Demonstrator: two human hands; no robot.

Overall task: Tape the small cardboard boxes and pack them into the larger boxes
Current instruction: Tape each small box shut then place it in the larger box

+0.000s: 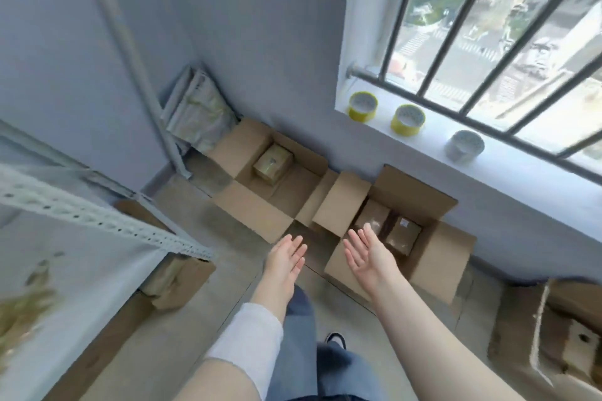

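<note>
The left hand (286, 259) and right hand (365, 257) hover with open, empty grips beside two small cardboard boxes (404, 236) in the large box (436, 257) at the floor's window-wall edge, probably light, stiff and best clasped by opposite sides.

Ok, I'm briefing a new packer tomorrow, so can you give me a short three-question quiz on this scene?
1. How many tape rolls stand on the windowsill?
2. True or false: the left hand and the right hand hold nothing.
3. What does the right large box hold? A: nothing. B: two small boxes. C: a pair of scissors.

Key: 1. Three. 2. True, both are open and empty. 3. B.
</note>
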